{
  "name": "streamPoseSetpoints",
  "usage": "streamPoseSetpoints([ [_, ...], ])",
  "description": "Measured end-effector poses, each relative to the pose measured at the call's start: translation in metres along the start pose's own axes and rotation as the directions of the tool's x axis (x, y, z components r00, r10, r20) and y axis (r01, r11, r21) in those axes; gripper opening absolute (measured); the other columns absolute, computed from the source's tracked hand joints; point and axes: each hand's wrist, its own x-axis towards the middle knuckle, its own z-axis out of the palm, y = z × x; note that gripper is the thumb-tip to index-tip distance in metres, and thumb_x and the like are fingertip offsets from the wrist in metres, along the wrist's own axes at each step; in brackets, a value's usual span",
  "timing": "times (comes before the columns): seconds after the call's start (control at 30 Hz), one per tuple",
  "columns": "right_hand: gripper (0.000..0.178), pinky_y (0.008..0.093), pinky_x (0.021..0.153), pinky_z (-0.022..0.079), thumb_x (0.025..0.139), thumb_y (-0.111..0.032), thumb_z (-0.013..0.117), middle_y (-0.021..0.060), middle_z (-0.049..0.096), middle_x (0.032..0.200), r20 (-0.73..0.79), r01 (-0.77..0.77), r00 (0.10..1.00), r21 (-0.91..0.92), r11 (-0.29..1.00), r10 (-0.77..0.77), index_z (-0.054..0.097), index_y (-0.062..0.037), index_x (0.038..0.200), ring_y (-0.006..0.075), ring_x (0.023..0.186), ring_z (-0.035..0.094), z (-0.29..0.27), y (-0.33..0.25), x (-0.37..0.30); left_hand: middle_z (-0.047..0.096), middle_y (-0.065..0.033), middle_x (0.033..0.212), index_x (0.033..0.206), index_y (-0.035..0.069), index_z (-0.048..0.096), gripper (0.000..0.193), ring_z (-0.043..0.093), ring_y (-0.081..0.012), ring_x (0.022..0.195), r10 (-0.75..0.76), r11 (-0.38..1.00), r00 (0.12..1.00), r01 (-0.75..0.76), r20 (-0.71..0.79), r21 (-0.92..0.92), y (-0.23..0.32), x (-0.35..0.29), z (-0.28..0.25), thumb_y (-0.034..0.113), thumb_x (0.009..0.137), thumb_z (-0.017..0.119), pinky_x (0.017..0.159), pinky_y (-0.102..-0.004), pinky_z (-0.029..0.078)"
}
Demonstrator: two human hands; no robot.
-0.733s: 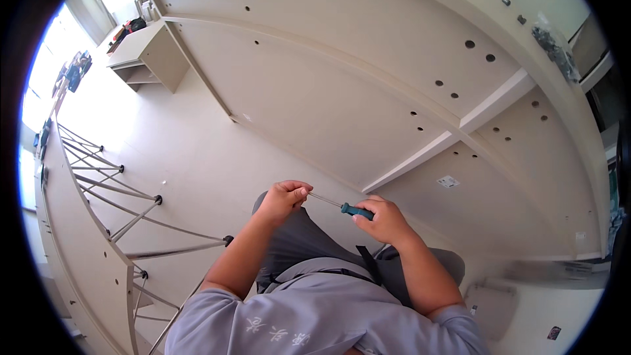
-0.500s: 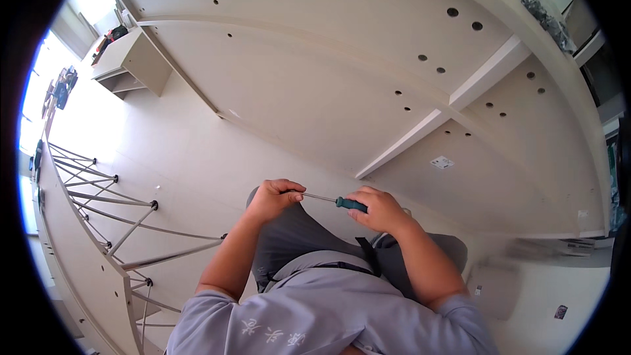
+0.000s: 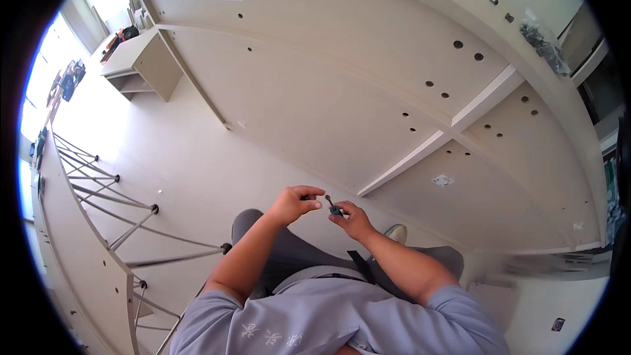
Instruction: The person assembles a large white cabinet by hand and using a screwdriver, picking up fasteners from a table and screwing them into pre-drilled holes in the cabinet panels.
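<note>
My right hand grips the teal handle of a screwdriver, its metal shaft pointing up and slightly left. Beside the tip, a small gap away, is my left hand, thumb and forefinger curled toward each other. A small dark piece shows between those fingers, too small to name. Both hands are above my lap. In front of them stands a large pale panel unit with round holes, crossed by a white divider bar.
A small open cabinet is at the far left. Along the left, a long panel stands by a folding metal frame. A clear bag of dark fittings lies on the unit's far right edge. My shoe shows beside my right forearm.
The screwdriver has swung from level to pointing up, and its shaft has come away from my left hand. My left hand has shifted right, my right hand left and slightly down.
</note>
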Motion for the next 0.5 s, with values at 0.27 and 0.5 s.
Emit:
streamPoseSetpoints([
  [0.27, 0.032, 0.0303, 0.094, 0.047, 0.094, -0.020, 0.074, 0.0045, 0.066, 0.116, 0.136, -0.434, 0.900, 0.182, 0.882, 0.415, 0.069, -0.0078, 0.123, 0.0152, 0.101, 0.062, 0.025, 0.115, 0.028, 0.059, -0.0044, 0.093, 0.121, 0.001, 0.058, 0.025, 0.055, -0.0137, 0.078, -0.448, 0.417, 0.777, -0.256, -0.442, -0.872, -0.125, 0.048, -0.076, 0.015, 0.101, 0.051, 0.066, -0.0243, 0.047],
  [0.5, 0.033, 0.0397, 0.094, 0.049, 0.100, -0.031, 0.065, -0.0012, 0.067, 0.116, 0.168, -0.669, 0.725, 0.403, 0.624, 0.668, 0.063, -0.0151, 0.129, 0.0146, 0.111, 0.059, 0.050, 0.205, 0.024, 0.064, -0.0069, 0.108, 0.122, 0.003, 0.059, 0.021, 0.061, -0.0157, 0.090, -0.466, 0.506, 0.792, -0.128, -0.395, -0.853, -0.165, 0.054, -0.031, 0.007, 0.102, 0.056, 0.081, -0.0289, 0.054],
])
